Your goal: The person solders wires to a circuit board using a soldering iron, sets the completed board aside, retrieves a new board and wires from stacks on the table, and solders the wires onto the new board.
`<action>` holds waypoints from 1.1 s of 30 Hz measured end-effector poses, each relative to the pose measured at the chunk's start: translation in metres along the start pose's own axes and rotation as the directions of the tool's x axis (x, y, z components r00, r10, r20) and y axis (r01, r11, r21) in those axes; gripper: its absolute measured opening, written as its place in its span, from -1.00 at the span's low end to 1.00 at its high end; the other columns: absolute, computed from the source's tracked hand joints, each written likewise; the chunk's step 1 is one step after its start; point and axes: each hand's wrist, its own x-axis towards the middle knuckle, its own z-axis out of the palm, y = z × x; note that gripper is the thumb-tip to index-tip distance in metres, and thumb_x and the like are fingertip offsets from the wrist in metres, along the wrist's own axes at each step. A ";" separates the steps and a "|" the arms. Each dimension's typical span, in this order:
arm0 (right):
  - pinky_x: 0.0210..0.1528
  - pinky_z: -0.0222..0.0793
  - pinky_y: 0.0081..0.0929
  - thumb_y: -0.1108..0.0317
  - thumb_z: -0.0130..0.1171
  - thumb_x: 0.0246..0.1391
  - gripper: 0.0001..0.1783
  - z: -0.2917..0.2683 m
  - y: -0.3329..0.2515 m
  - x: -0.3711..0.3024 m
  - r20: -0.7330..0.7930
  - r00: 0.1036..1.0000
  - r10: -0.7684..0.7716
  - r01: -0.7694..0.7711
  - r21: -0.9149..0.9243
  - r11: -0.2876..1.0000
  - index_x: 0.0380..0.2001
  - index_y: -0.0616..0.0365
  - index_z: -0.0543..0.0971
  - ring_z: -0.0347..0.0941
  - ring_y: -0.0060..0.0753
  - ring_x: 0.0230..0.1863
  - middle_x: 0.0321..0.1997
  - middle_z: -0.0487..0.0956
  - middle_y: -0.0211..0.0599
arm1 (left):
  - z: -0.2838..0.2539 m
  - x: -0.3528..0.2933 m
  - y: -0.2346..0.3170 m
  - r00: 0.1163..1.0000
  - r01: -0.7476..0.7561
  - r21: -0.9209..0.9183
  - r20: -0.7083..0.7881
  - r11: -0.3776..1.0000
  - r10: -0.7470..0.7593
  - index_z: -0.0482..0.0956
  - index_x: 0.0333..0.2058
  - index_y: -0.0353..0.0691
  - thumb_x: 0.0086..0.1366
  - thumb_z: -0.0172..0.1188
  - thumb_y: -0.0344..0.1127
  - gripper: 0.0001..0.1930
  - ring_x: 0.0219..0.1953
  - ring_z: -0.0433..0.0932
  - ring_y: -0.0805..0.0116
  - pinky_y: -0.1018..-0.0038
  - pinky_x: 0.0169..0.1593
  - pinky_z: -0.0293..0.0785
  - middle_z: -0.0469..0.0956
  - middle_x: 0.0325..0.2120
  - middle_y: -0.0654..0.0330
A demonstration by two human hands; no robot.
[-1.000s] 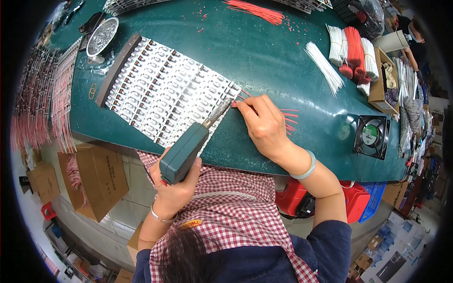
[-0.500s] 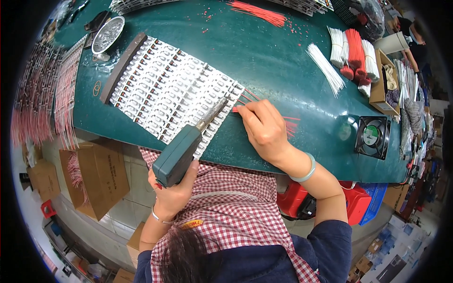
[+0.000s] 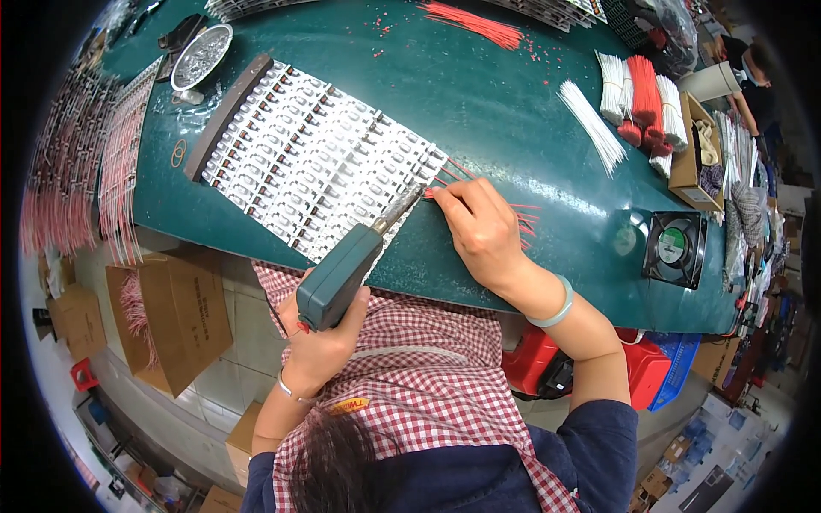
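Note:
My left hand (image 3: 329, 338) is wrapped round a dark green soldering gun (image 3: 342, 275). Its metal tip reaches the right edge of a white panel of small circuit boards (image 3: 329, 162), close to my right fingertips. My right hand (image 3: 483, 229) is closed in a pinch on thin red wires (image 3: 526, 224); the wire ends stick out on both sides of the hand. A couple of red wires run out from the panel's upper right edge. A dark bar (image 3: 227, 120) lies along the panel's left end.
A metal bowl (image 3: 202, 58) stands at upper left, beside hanging boards with pink wires (image 3: 120, 171). Loose white wires (image 3: 592, 126), red wires (image 3: 472, 24) and wire bundles (image 3: 641, 90) lie across the far side. A black fan (image 3: 674, 250) sits at right. An open carton (image 3: 171, 321) stands below the table edge.
The soldering gun in my left hand has moved right and slightly up, its tip now nearer my right fingers. The panel has shifted slightly. My right hand stays nearly still.

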 end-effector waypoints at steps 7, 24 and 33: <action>-0.44 0.40 -0.38 0.63 0.29 -0.16 -0.77 0.001 -0.001 0.000 0.000 1.000 -0.002 0.002 -0.021 1.000 -0.33 0.29 0.61 0.45 -0.28 -0.41 -0.40 0.51 -0.27 | 0.002 0.000 0.001 1.000 -0.018 0.007 0.004 1.000 0.018 0.61 -0.33 -0.39 0.07 0.35 -0.52 -0.83 -0.53 0.54 0.49 0.55 -0.42 0.44 0.60 -0.50 0.19; -0.36 0.44 -0.37 0.59 0.21 -0.23 -0.74 -0.001 -0.001 0.002 0.002 1.000 0.018 -0.019 0.032 0.999 -0.34 0.30 0.57 0.45 -0.25 -0.33 -0.35 0.49 -0.23 | -0.004 -0.014 -0.006 0.993 -0.023 0.027 -0.116 0.999 0.026 0.64 -0.33 -0.33 0.02 0.44 -0.46 -0.78 -0.54 0.58 0.42 0.52 -0.41 0.45 0.64 -0.49 0.18; -0.41 0.42 -0.37 0.65 0.27 -0.20 -0.74 -0.004 -0.014 -0.002 0.015 0.999 -0.039 0.039 0.035 0.999 -0.32 0.33 0.59 0.47 -0.25 -0.38 -0.38 0.53 -0.25 | -0.010 -0.019 -0.013 0.989 -0.141 0.106 -0.030 0.984 0.145 0.56 -0.29 -0.36 -0.01 0.45 -0.49 -0.70 -0.50 0.59 0.33 0.49 -0.40 0.46 0.62 -0.42 0.09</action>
